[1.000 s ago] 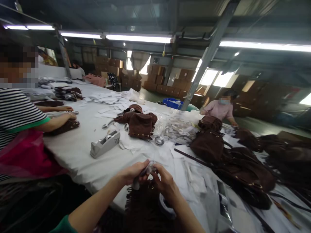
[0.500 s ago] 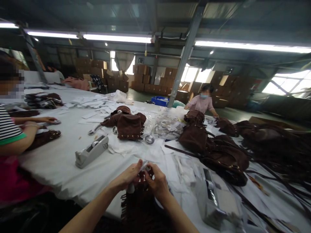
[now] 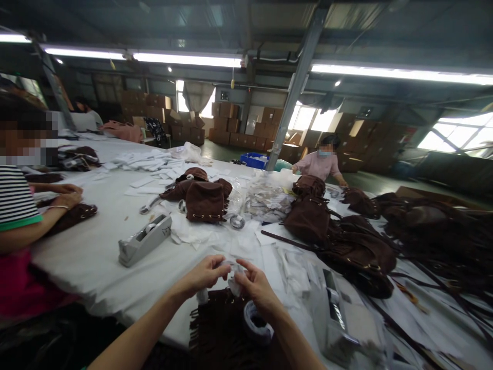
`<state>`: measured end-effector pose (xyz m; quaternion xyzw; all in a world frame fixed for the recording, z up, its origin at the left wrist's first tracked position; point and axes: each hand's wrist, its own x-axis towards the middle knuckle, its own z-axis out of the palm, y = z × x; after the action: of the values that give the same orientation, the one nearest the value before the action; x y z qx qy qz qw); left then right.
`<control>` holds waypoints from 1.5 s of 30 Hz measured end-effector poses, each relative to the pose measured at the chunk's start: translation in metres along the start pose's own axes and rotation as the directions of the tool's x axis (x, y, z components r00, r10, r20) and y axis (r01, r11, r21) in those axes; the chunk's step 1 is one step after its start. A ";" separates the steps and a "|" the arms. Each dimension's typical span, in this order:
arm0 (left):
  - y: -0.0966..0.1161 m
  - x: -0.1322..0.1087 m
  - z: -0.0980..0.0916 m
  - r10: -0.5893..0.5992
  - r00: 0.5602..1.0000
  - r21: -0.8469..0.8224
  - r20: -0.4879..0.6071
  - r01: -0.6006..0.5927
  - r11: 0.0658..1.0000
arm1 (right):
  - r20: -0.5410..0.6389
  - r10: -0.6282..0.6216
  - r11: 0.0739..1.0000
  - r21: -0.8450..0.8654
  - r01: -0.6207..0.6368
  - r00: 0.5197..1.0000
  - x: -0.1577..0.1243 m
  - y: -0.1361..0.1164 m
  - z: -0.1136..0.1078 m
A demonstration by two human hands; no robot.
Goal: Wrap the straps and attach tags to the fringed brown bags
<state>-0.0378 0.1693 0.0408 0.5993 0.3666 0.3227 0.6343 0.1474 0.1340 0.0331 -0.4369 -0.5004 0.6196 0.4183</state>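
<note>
A brown fringed suede bag (image 3: pixel 215 318) lies directly below my hands at the near table edge. Above its upper edge, my left hand (image 3: pixel 206 273) pinches a crumpled whitish, translucent wrapping (image 3: pixel 233 280) between thumb and fingers. On the other side of that wrapping, my right hand (image 3: pixel 257 289) grips it with the thumb, the index finger stretched out. Whether the wrapping is thin paper or plastic I cannot tell. Partly behind my right wrist, a pale, shiny ring (image 3: pixel 254 322) rests on the bag.
Two grey tape dispensers stand at left (image 3: pixel 145 240) and right (image 3: pixel 341 313). Ahead lie a brown bag (image 3: pixel 206 201) and clear plastic packets (image 3: pixel 265 198). More brown bags (image 3: pixel 354 249) and straps are heaped right. One co-worker's hands (image 3: pixel 67 198) are at left; another person (image 3: pixel 319 163) stands across.
My hands have lifted slightly from the bag's edge and the wrapping shows more between them. The pale ring on the bag is now more exposed. The left co-worker's hands have come together.
</note>
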 end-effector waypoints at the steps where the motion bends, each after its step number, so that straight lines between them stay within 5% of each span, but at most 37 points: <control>1: 0.000 -0.001 0.000 -0.002 1.000 0.020 0.007 0.002 1.000 | 0.024 -0.019 0.991 -0.135 0.022 1.000 0.000 -0.001 -0.001; 3: 0.000 -0.002 -0.001 -0.020 0.999 -0.001 0.025 0.020 1.000 | 0.031 -0.127 0.884 -0.451 0.128 0.991 0.000 -0.006 -0.007; 6: -0.005 -0.003 -0.002 -0.069 0.995 -0.070 0.072 0.074 0.995 | 0.124 -0.361 0.448 -0.847 0.288 0.924 -0.001 -0.017 -0.021; 9: -0.008 -0.002 0.001 -0.101 0.992 -0.090 0.076 0.107 0.990 | 0.234 -0.383 0.038 -0.962 0.269 0.894 0.000 -0.024 -0.035; 11: -0.009 0.000 0.003 -0.100 0.992 -0.094 0.075 0.107 0.990 | 0.209 -0.373 -0.071 -0.978 0.197 0.904 0.001 -0.023 -0.039; 15: -0.006 0.009 0.007 -0.070 0.997 -0.081 0.016 0.072 0.994 | 0.058 -0.341 0.054 -0.995 0.081 0.938 0.005 -0.014 -0.038; 19: -0.004 0.016 0.007 -0.101 0.991 0.000 -0.086 0.101 0.995 | 0.093 -0.343 0.220 -0.959 0.177 0.935 0.005 -0.013 -0.034; 22: -0.003 0.018 0.009 -0.120 0.991 0.032 -0.054 0.121 0.992 | 0.105 -0.326 0.310 -0.927 0.212 0.939 0.006 -0.019 -0.031; 25: 0.000 0.020 0.013 -0.101 0.995 0.015 -0.002 0.101 0.995 | 0.134 -0.279 0.302 -0.928 0.220 0.951 0.012 -0.025 -0.028; 28: 0.004 0.023 0.012 -0.051 0.997 0.023 0.060 0.050 0.999 | 0.081 -0.369 0.376 -0.898 0.228 0.926 0.020 -0.031 -0.026; 31: 0.011 0.026 0.004 0.028 0.993 0.123 0.114 -0.042 0.992 | -0.036 -0.365 0.623 -0.752 0.215 0.930 0.026 -0.033 -0.026; 35: 0.015 0.030 -0.008 0.095 0.982 0.288 0.162 -0.139 0.948 | -0.196 -0.188 0.876 -0.476 0.075 0.962 0.033 -0.028 -0.023; 39: 0.002 0.035 -0.016 0.066 0.981 0.356 0.183 -0.129 0.926 | -0.347 -0.133 0.953 -0.302 0.024 0.928 0.037 -0.016 -0.016; 45: -0.021 0.039 -0.017 -0.094 0.969 0.280 0.229 0.026 0.960 | -0.493 -0.154 0.988 -0.077 0.134 0.856 0.041 0.002 0.001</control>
<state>-0.0325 0.2103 0.0165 0.7045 0.3463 0.1743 0.5944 0.1352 0.1721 0.0258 -0.5512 -0.4194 0.4431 0.5692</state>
